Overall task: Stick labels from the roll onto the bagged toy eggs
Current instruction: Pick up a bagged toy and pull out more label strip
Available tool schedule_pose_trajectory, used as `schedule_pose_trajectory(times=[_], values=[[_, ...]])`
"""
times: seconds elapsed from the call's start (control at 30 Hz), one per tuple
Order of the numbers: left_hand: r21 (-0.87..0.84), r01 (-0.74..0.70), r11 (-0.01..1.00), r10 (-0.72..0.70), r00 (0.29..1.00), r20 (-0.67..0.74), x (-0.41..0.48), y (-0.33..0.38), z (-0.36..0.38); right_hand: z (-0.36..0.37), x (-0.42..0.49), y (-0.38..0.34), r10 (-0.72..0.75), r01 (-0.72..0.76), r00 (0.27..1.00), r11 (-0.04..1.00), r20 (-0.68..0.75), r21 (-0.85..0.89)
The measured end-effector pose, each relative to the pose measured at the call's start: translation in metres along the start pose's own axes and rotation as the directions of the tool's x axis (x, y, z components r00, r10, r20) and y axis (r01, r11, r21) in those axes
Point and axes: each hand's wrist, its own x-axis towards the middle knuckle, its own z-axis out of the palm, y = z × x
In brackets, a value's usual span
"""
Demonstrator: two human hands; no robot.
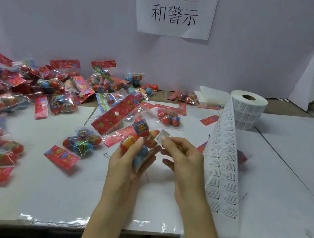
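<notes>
At a white work table (285, 179), a person's left hand (127, 161) curls around a clear bag of toy eggs (139, 136), held just above the tabletop with its red flowered header card pointing away. The right hand (183, 157) pinches 1 small white label (162, 137) between thumb and forefinger, right beside the bag; its print is too small to read. A long label strip (222, 165) trails from the roll (249, 110), which stands at the back right, down past the right wrist to the table's near edge. Its rows of black print are not legible. A paper sign (174, 7) on the wall behind reads "外观检查" in faint gold and "和警示" in black. More bagged eggs (2, 99) are heaped at the left, with 1 bag (169, 117) lying alone near the centre.
</notes>
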Motion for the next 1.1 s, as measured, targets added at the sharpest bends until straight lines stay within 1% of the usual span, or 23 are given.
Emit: schedule_pose_trajectory(times=[0.13,0.27,0.47,0.8,1.1], values=[[-0.015,-0.002,1.000,0.002,1.000,-0.004,0.001,-0.001,0.000,0.005,-0.003,0.001,0.012,-0.012,1.000,1.000,-0.018,0.003],[-0.033,-0.023,0.999,0.023,1.000,-0.002,0.000,0.000,0.001,0.009,-0.006,0.002,-0.018,0.017,0.999,1.000,-0.031,-0.014],[-0.034,-0.011,0.999,0.010,1.000,-0.009,-0.001,0.002,0.002,0.011,-0.005,0.006,-0.045,0.044,0.998,0.999,-0.049,-0.016],[-0.016,-0.016,1.000,0.017,1.000,0.007,-0.002,0.000,0.003,0.013,-0.003,0.010,-0.081,0.082,0.995,0.997,-0.063,0.004],[0.007,-0.043,0.999,0.042,0.999,0.025,0.000,-0.001,0.003,0.014,-0.003,0.013,-0.143,0.141,0.984,0.990,-0.102,-0.023]])
